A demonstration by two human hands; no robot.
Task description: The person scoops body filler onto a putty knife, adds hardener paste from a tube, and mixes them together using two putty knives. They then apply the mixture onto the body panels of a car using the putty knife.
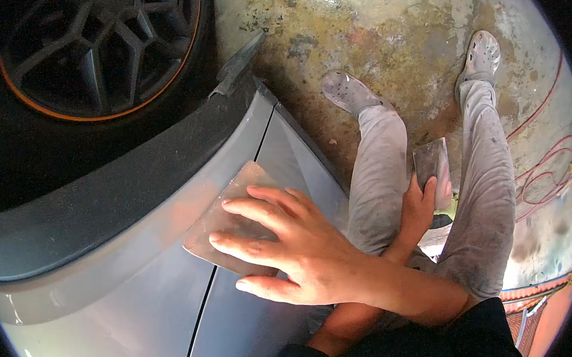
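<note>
My right hand [297,244] lies over a thin, flat putty spreader [235,212], fingers spread and pressing it against the silver car panel [142,308]. The spreader spans the dark seam between two panels, just below the black wheel-arch trim [120,177]. Dull, pale smears show on the paint around it. My arms cross, the right forearm above the left. Between my knees, my left hand [420,199] grips a second flat plate [432,168], grey with a pinkish right edge, fingers and thumb closed on its lower end. The palm sides of both hands are hidden.
A dark wheel [101,49] with an orange rim line fills the upper left. One end of a grey trim strip [241,59] juts out from the arch. My legs [378,172] stand on a stained concrete floor [381,26]. A red hose [544,174] lies coiled at right.
</note>
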